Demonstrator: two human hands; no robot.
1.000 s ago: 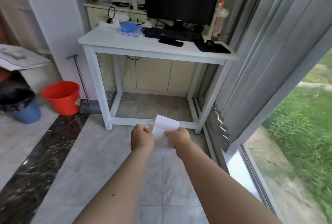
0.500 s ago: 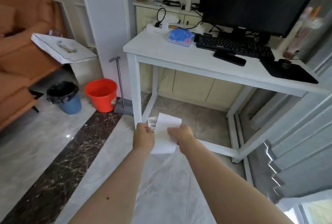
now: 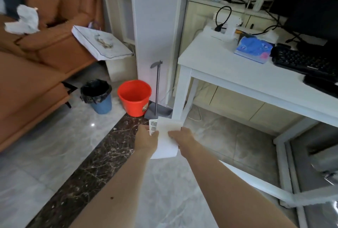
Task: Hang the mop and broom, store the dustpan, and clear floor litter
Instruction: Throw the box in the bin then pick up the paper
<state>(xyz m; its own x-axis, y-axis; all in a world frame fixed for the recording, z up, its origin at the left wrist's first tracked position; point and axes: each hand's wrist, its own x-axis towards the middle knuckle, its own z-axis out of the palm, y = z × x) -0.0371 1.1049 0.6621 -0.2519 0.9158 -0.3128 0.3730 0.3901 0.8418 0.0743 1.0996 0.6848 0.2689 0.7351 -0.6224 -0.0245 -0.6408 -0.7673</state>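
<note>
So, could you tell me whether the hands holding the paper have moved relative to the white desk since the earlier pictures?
Yes: the left hand, right hand and paper went leftward, from mid-desk past the white desk leg's front.

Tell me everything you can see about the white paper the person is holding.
The white paper is a plain, blank-looking sheet, slightly curved, held out in front of the person above the marble floor. The left hand grips its left edge together with a small blister pack that shows round pockets; the right hand pinches the sheet from the right. The upper edge rises towards the desk leg, the lower edge hangs free between the wrists. Nothing else touches it.
</note>
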